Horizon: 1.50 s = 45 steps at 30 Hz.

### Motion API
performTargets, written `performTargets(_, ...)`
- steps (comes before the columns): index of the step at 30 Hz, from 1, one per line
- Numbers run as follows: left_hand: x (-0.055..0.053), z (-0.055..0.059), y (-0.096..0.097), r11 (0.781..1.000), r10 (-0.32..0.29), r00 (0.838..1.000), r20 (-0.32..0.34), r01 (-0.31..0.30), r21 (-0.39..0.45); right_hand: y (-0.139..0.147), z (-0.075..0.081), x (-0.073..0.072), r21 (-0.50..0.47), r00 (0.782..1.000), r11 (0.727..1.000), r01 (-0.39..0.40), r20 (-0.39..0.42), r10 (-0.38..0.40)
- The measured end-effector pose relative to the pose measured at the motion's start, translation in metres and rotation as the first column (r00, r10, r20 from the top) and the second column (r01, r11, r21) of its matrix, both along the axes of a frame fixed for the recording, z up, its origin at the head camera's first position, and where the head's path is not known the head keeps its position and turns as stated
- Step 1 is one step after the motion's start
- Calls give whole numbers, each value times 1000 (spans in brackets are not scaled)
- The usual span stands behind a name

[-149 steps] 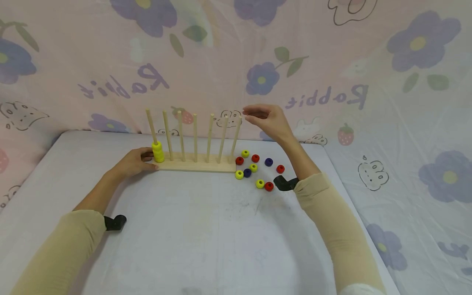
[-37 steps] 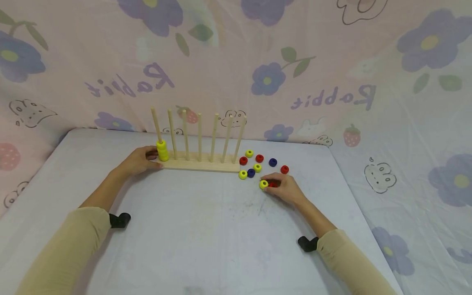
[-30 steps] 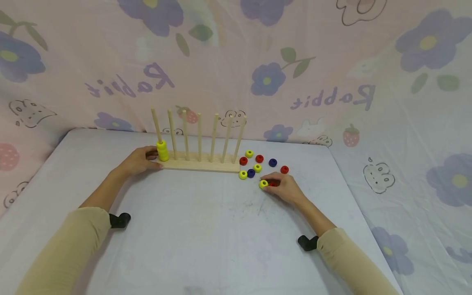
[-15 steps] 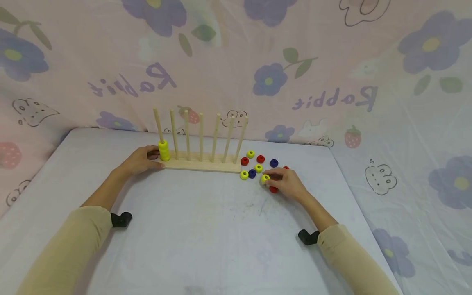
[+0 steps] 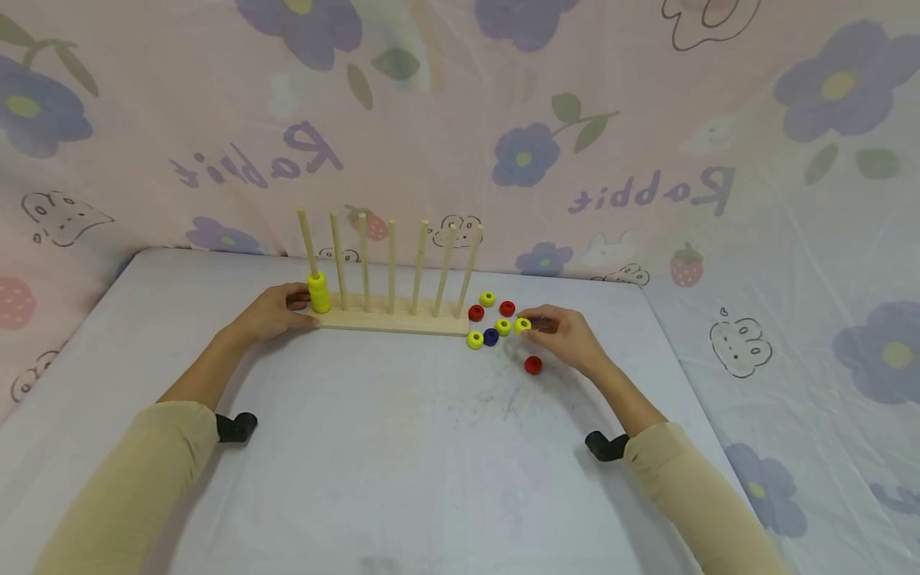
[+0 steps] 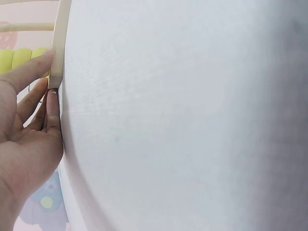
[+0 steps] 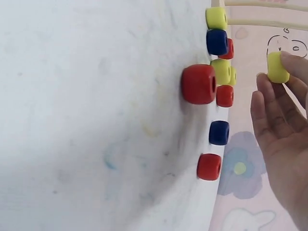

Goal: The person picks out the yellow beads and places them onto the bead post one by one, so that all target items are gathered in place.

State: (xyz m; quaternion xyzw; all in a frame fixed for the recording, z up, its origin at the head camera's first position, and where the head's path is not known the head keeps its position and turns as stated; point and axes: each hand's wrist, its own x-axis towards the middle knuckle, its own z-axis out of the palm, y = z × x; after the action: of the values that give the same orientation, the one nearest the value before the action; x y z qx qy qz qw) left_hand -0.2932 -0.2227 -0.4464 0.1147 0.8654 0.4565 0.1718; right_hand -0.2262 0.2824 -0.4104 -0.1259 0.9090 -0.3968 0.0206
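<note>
My right hand [image 5: 566, 337] pinches a yellow bead [image 7: 277, 68] between thumb and fingertips, raised off the table beside the loose beads. My left hand [image 5: 269, 314] grips the left end of a wooden peg stand [image 5: 395, 323], thumb at the front corner and fingers around the end. Several upright pegs stand in a row on its base. The leftmost peg [image 5: 307, 243] carries a stack of yellow beads [image 5: 319, 294]; the other pegs are bare. In the left wrist view, the fingers [image 6: 33, 67] touch the base's end [image 6: 57, 79].
Loose beads lie right of the stand: a red bead [image 5: 533, 365] nearest the front, a blue bead [image 5: 491, 336], a yellow bead [image 5: 475, 340] and several others. My right hand hides some in the head view. A patterned cloth [image 5: 446, 120] hangs behind the white table [image 5: 374, 447].
From among the loose beads, my right hand has picked up the yellow bead beside the front red one and moved it up and away from me. My left hand stays at the stand.
</note>
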Motion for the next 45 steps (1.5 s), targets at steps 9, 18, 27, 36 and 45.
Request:
performTargets(9, 0, -1, 0, 1000, 5, 1000, 8, -5, 3, -3, 16, -7, -59, 999, 998, -2, -52, -1)
performTargets(18, -1, 1, 0, 1000, 12, 1000, 18, -13, 14, -10, 41, -13, -82, 992, 996, 22, -123, -32)
performTargets(27, 0, 5, 1, 1000, 10, 1000, 15, -10, -7, -31, 80, -3, -76, 980, 997, -8, -201, -7)
performTargets(36, 1, 5, 1, 1000, 15, 1000, 19, -15, -4, -38, 100, -8, -84, 959, 996, -39, -283, 14)
performTargets(45, -1, 1, 0, 1000, 15, 999, 39, -15, 6, -41, 110, -18, -86, 946, 994, -61, -322, 30)
